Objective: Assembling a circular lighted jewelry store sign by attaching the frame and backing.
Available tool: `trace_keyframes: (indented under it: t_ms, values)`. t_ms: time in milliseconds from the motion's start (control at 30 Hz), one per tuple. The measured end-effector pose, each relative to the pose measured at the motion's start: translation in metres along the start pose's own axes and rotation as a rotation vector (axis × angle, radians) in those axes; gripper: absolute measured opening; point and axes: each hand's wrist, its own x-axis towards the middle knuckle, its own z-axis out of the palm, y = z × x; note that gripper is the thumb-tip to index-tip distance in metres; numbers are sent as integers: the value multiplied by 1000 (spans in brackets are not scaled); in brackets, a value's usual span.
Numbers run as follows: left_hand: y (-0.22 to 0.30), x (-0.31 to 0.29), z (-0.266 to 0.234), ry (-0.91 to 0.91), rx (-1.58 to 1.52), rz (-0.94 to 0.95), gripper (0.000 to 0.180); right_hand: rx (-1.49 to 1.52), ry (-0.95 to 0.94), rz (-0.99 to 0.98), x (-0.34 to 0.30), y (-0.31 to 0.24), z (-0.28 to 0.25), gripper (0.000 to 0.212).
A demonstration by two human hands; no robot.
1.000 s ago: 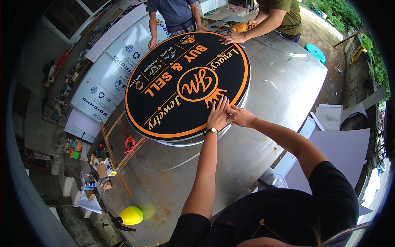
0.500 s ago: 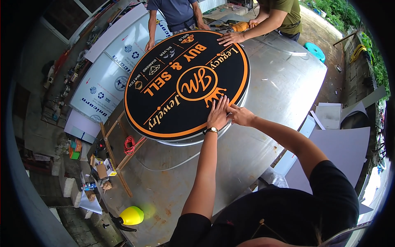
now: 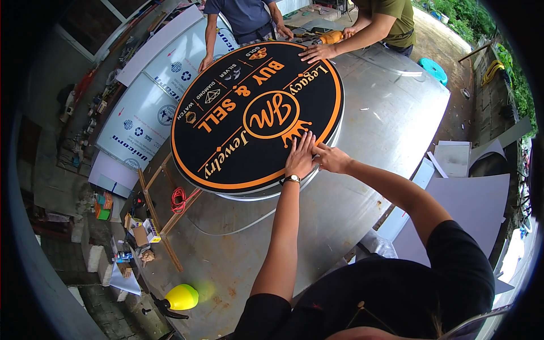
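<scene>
From afar I judge the round black-and-orange sign on the metal worktop fully lettered, any fastening left unclear, my left hand spread flat atop it, my right hand bent at its edge, pinch impossible to tell

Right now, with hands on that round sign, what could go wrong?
The right hand is at the edge of the sign, so it might get pinched if that slides. The orange tool by the far side could slip and scratch the sign. The yellow bottle is on the table near its edge, so a bump might knock it off.
</scene>
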Motion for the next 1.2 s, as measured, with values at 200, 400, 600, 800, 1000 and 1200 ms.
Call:
trace_keyframes:
  t_ms: [200, 400, 600, 800, 1000, 1200]
  values:
    - [1, 1, 0, 7, -4, 5, 83, -14, 10, -6, -1, 2, -1, 25]
    - [-1, 1, 4, 16, -10, 10, 84, -8, 9, 1, -1, 1, 0, 25]
    - [-1, 1, 2, 21, -26, 17, 85, -17, 5, 4, 0, 1, 0, 26]
    - [1, 1, -1, -17, 6, -5, 84, -1, 14, 2, -1, 0, 0, 25]
    - [1, 0, -1, -15, 1, -5, 84, -18, 16, -5, -1, 0, -1, 26]
    - [1, 1, -1, -9, 20, -1, 84, -1, -3, 3, 0, 1, -1, 27]
